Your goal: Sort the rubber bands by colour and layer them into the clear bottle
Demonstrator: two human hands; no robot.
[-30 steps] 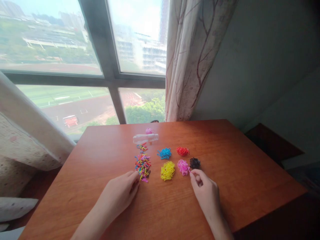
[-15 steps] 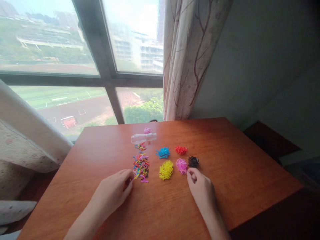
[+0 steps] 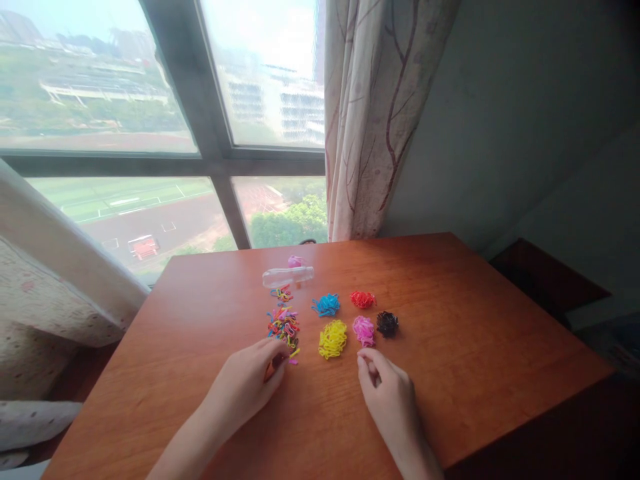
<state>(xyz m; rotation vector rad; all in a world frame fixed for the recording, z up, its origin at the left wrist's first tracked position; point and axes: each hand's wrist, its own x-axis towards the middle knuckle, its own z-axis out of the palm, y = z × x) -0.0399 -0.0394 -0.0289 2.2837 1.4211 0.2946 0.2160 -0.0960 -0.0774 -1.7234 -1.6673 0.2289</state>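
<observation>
My left hand (image 3: 253,373) is at the near edge of a mixed pile (image 3: 284,323) of small coloured plastic loops, thumb and forefinger closed together and covering part of it. A yellow loop (image 3: 295,353) shows just beyond its fingertips. My right hand (image 3: 387,390) is pinched closed just in front of the pink pile (image 3: 363,331); whatever it may hold is too small to make out. Between the hands lies a yellow pile (image 3: 333,339). Behind are a blue pile (image 3: 327,305) and a red pile (image 3: 363,299), with a black pile (image 3: 387,324) right of the pink one.
A clear plastic bottle (image 3: 287,276) lies on its side toward the table's back, with a pink object (image 3: 296,261) behind it. A few mixed loops (image 3: 283,294) sit before the bottle. The brown wooden table (image 3: 475,333) meets a window and a curtain (image 3: 360,120).
My left hand has shifted right along the front of the mixed pile, covering its near end. My right hand has drawn left and slightly nearer me, away from the pink pile's right side.
</observation>
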